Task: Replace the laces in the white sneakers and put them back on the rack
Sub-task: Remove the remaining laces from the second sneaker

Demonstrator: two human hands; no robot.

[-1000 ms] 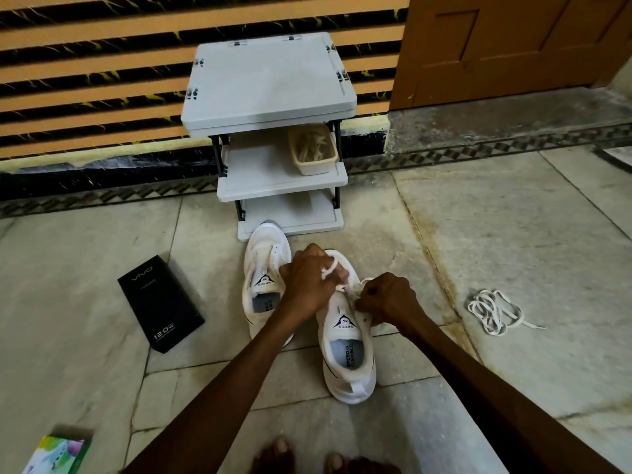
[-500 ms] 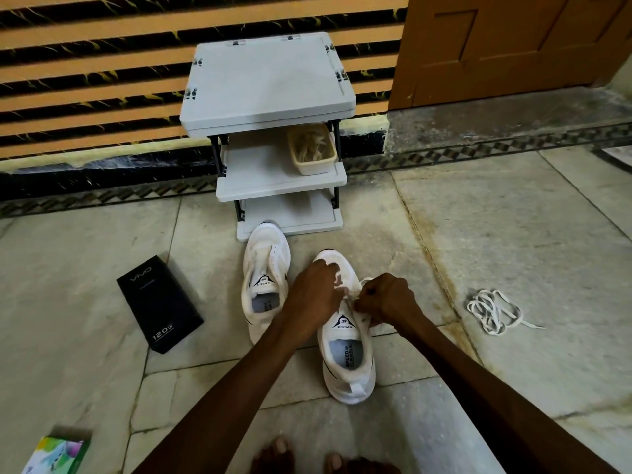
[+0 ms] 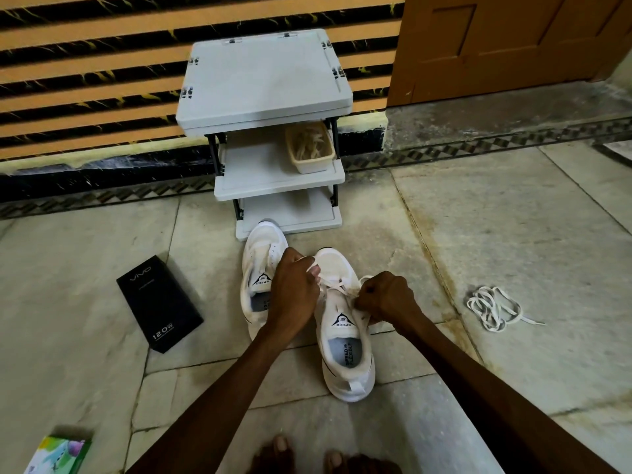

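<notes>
Both my hands are closed on the lace [image 3: 337,285] of the nearer white sneaker [image 3: 345,357], which stands on the floor [image 3: 513,234] in front of me, toe toward the rack [image 3: 266,83]. My left hand [image 3: 295,289] has its fingers curled round one end of the lace above the toe box, and my right hand [image 3: 386,299] pinches the other run tight at the shoe's right side, just beside the eyelets. The lace is flat, soft and limp, so I judge it goes only where I pull it and will twist if I let it slacken. The place to hold it is close to the tip, where it should be stiff enough to poke through a hole. The shoe itself looks light, with a padded, yielding upper, and a hard tug could drag it across the smooth stone. I would steady it at the firm heel or the sole edge, not by the tongue. The other sneaker [image 3: 260,254] stands just beside it, its toe near the rack's bottom shelf; it looks unlaced, though I cannot be sure. A loose coil of lace [image 3: 492,307] lies well apart on my right, and a small basket [image 3: 309,150] sits on the middle shelf.
</notes>
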